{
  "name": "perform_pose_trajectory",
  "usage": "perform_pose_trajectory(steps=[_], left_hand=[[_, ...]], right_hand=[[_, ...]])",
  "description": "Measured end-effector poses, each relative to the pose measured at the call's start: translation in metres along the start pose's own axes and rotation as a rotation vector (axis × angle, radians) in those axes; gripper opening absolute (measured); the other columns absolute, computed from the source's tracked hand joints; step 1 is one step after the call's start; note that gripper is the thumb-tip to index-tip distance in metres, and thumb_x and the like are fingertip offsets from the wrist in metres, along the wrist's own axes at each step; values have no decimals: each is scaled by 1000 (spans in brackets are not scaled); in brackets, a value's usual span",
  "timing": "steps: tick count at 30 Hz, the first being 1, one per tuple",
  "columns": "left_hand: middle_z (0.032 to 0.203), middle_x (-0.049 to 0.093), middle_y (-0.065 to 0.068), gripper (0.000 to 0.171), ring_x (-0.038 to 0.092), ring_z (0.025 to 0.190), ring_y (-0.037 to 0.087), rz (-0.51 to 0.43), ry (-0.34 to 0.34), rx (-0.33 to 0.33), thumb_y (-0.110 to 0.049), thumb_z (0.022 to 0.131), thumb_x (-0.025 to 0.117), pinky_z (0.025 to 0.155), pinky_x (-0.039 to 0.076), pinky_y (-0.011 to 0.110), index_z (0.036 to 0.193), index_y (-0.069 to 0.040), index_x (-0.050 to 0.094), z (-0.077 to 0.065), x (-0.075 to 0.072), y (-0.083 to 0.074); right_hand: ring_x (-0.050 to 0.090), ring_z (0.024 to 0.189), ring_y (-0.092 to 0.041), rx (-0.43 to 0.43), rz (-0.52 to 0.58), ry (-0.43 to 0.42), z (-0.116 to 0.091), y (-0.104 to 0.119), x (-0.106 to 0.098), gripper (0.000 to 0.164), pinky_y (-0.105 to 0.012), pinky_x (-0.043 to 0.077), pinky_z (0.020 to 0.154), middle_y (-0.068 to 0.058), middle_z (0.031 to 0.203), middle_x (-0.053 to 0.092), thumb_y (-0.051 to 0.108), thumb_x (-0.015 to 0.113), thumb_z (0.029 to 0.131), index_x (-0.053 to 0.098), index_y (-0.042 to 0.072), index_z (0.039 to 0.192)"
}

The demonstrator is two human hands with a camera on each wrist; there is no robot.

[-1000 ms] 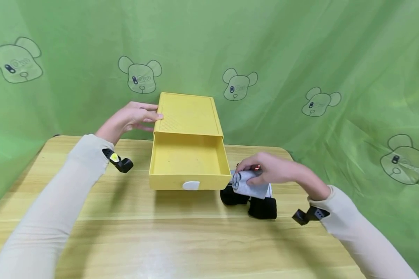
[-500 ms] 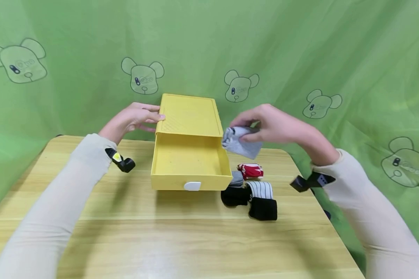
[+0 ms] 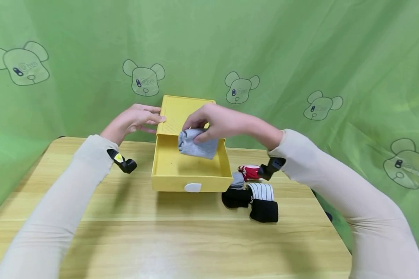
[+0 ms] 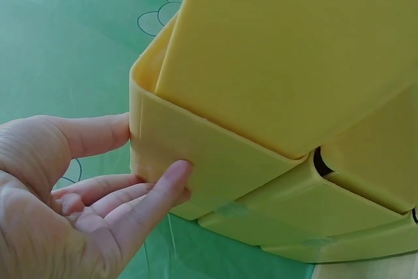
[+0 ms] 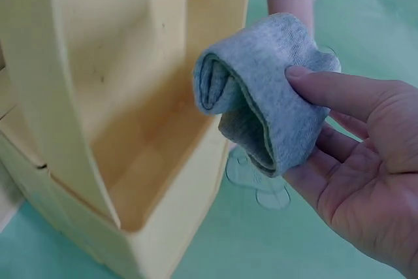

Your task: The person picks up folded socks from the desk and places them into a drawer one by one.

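Cloth, grey and folded into a soft roll, hangs over the open drawer, and we see its shadow on the drawer's yellow floor. We hold it in our right hand – the grip is clamped on it, thumb on one face and fingers on the other. Our left hand rests at the left side of the yellow case, its fingers spread apart and mostly straight, thumb on the top edge; this grip is not closed round anything. We see a white tab on the drawer front. To the right, on the wooden desk, we find a group of rolled bundles: a red and white roll, a small grey bundle, a striped roll, and two black ones – the rounder black roll near the drawer's corner, the squarer black roll nearest us
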State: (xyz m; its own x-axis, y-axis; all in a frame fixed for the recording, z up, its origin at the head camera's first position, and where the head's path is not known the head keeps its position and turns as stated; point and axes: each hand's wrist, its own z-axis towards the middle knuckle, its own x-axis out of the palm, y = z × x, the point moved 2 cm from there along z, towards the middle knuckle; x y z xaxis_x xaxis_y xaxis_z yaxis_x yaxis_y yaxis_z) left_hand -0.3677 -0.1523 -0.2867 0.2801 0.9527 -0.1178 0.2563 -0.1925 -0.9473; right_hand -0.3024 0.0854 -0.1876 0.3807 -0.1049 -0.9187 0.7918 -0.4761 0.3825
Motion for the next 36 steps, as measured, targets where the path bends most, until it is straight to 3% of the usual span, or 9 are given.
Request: perform_pose_trajectory(steps=[7,15,28,36], left_hand=[[156,47,19,72,49,142,36,47,-12,-13,-8,98,66,109,54,45,160,-5,29,-2,3,-4],[158,44,20,72,48,143,36,41,-9,-25,-5,98,65,111,52,47,160,-5,28,-1,7,-7],[160,41,18,70,45,145,35,34,-2,-20,-6,100,63,112,51,48,160,-5,28,3,8,-6],[161,41,18,70,45,146,35,26,4,-21,-6,100,63,113,50,48,160,-5,28,3,9,-6]], right_hand=[[64,88,-15,-24,-42,76,29,6,18,28,-29,58,88,-5,99,75,2,75,88,74,5,115],[61,89,-13,-27,-46,196,50,-1,39,28,-26,55,86,-7,103,75,-1,73,88,74,3,115],[64,103,-16,9,-58,289,62,-7,53,34,-29,56,98,-12,118,74,-4,68,91,70,1,124],[67,116,-21,23,-56,283,61,-6,53,37,-32,55,106,-15,125,73,-4,68,91,68,-1,128]])
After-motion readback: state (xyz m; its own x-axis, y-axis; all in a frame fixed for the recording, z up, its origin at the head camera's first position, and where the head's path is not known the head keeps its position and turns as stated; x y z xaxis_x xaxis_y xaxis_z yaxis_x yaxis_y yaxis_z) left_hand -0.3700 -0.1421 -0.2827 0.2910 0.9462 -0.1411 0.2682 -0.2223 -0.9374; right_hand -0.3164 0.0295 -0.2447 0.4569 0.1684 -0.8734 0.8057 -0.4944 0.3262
